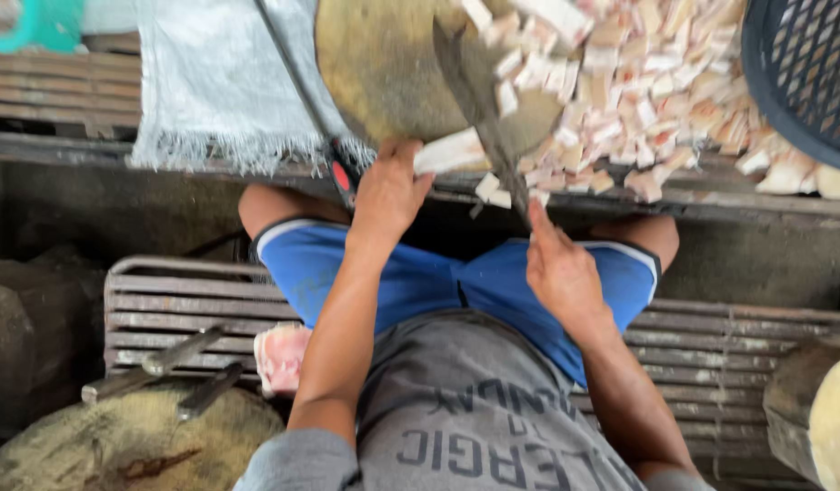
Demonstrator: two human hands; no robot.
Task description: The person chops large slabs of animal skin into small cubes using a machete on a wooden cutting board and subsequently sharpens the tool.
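left hand (390, 193) pinching pale strip (449, 153) | right hand (562, 273) gripping cleaver (475, 95), arm outstretched

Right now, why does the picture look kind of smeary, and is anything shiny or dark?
Head view: the whole frame is slightly blurred, most around the cleaver and the cut pieces; the left hand and right hand are soft-edged. Daylight is flat, with no strong glare. The gap under the bench lies in deep shadow.
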